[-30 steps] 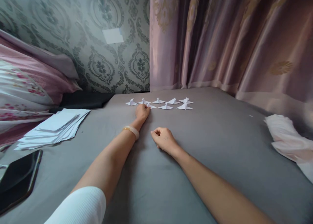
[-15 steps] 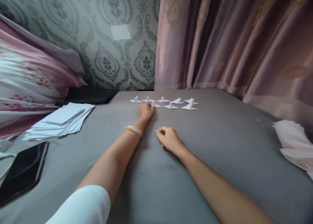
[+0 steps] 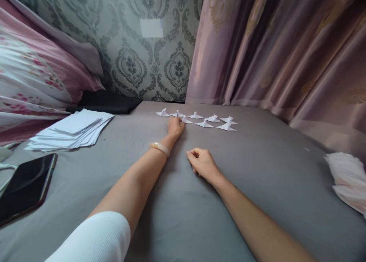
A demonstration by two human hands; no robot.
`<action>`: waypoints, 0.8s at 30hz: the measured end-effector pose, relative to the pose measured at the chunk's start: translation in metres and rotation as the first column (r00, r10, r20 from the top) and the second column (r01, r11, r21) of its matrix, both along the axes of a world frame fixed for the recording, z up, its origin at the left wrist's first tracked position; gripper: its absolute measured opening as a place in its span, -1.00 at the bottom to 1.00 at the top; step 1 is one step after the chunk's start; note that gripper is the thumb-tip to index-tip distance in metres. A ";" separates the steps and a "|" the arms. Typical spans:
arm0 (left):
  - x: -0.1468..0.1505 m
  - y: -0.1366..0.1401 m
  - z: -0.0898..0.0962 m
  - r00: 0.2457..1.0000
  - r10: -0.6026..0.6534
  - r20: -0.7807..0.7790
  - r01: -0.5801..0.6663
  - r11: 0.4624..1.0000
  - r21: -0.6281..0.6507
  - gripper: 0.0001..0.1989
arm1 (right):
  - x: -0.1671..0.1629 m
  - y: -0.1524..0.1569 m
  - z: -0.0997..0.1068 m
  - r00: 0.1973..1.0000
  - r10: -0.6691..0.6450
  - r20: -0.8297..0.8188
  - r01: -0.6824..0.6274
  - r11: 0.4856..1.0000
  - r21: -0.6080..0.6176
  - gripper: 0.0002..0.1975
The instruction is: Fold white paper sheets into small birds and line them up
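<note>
Several small white origami figures, bird-like with raised middles and pointed wings, stand in two rows on the grey sheet. My left hand (image 3: 175,127) reaches to the left end of the nearer row, its fingers pinched on an origami figure (image 3: 186,120) that they partly hide. Just behind that hand is another origami figure (image 3: 177,114) of the far row. To the right in the near row are one origami figure (image 3: 204,123) and a larger-looking one (image 3: 227,127). My right hand (image 3: 202,161) rests loosely closed over the sheet, nearer to me, thumb against fingers, with nothing seen in it.
A stack of white paper (image 3: 71,132) lies at the left, with a black folded item (image 3: 111,103) behind it. A dark phone (image 3: 27,189) and a white cable (image 3: 7,180) are at the left front. White tissue-like material (image 3: 347,174) lies at the right. Curtains (image 3: 257,56) hang behind.
The view has turned slightly, so most things sit a little further right in the picture. My left hand stays at the same origami figure, and my right hand keeps its loosely closed pose.
</note>
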State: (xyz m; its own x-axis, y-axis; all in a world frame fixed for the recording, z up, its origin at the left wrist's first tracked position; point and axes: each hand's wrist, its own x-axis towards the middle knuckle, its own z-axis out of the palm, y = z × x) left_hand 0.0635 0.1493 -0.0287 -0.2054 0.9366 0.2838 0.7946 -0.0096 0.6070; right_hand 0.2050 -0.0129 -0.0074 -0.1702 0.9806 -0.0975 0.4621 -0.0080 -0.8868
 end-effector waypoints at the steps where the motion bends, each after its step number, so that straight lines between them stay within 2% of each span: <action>1: 0.000 0.000 0.000 1.000 0.001 0.006 -0.001 1.000 0.001 -0.76 | 0.000 0.000 -0.001 1.000 0.000 0.001 0.000 1.000 0.004 -0.78; 10: -0.002 0.004 -0.002 0.996 0.010 0.091 -0.011 1.000 0.009 -0.74 | 0.000 0.003 -0.006 1.000 -0.008 -0.001 0.008 1.000 0.018 -0.75; 14: -0.015 -0.001 -0.001 0.985 -0.034 0.168 0.035 0.999 -0.005 -0.71 | 0.000 0.002 -0.004 1.000 -0.006 0.018 0.005 1.000 0.030 -0.75; 19: -0.057 -0.038 0.005 0.958 -0.158 0.238 0.191 0.974 -0.122 -0.78 | -0.003 -0.002 0.003 0.997 -0.025 0.071 0.023 0.999 0.030 -0.77; 22: -0.088 -0.072 0.016 0.935 -0.235 0.267 0.292 0.935 -0.199 -0.81 | -0.003 -0.005 0.006 0.995 -0.019 0.102 0.012 0.998 0.062 -0.78; 24: -0.109 -0.093 0.025 0.920 -0.267 0.287 0.331 0.921 -0.205 -0.79 | -0.003 -0.005 0.007 0.993 -0.016 0.119 0.005 0.996 0.088 -0.77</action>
State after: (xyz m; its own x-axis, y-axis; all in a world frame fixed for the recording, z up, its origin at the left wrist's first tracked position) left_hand -0.0457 0.0563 -0.0042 0.0617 0.9980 0.0144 0.6003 -0.0486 0.7983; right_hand 0.2019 -0.0182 -0.0007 -0.1521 0.9879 -0.0299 0.5647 0.0621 -0.8229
